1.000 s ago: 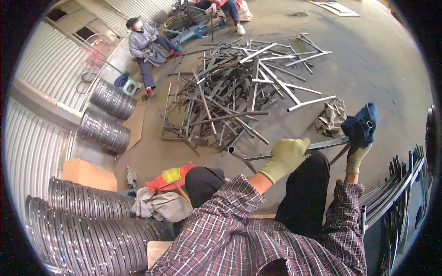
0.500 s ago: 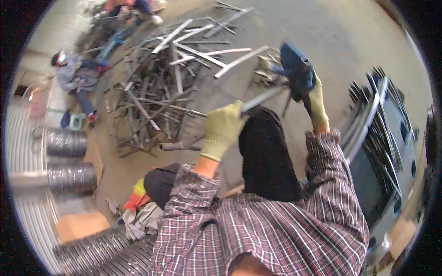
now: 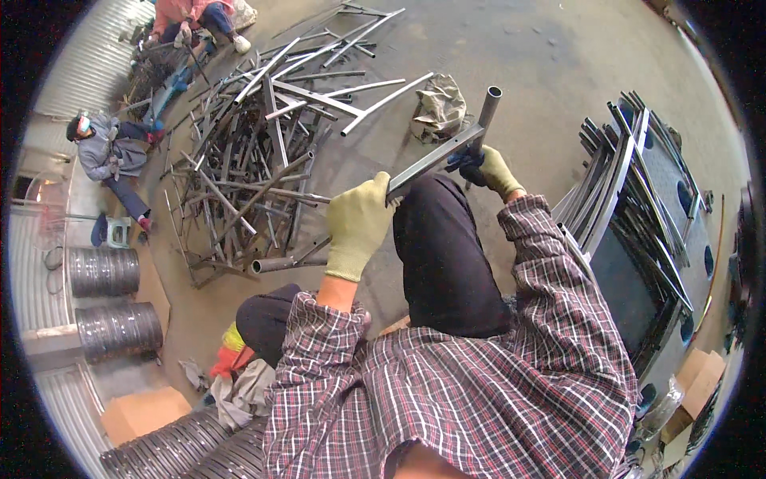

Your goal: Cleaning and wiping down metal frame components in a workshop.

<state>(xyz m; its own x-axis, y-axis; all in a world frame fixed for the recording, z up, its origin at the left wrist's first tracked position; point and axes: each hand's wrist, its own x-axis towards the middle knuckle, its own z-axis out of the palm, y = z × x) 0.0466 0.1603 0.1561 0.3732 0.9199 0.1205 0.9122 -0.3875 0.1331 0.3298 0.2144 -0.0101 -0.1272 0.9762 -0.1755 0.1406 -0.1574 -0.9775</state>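
Observation:
My left hand (image 3: 359, 227), in a yellow-green glove, is closed round the near end of a flat-sided grey steel bar (image 3: 435, 162). The bar slants up to the right and meets a round steel tube (image 3: 488, 112), whose hollow end faces up; together they form one frame piece. My right hand (image 3: 499, 173), gloved with dark blue fingers, grips the tube below that joint. Part of the lower tube is hidden by the hand. My raised dark-trousered knee (image 3: 443, 255) is under the bar. Beyond my left hand lies a tangled heap of steel frame pieces (image 3: 275, 108).
Long dark steel bars (image 3: 634, 188) lie on a dark panel with holes (image 3: 630, 271) at right. A crumpled beige sack (image 3: 440, 108) is ahead. At left are black coils (image 3: 116, 329), a cardboard box (image 3: 144, 415) and a seated person (image 3: 120, 152); another person (image 3: 191, 20) works farther back.
My right hand has come down and left along the tube. The blurred blue shape round the tube's top end is gone, leaving that end bare. My left hand has moved slightly left.

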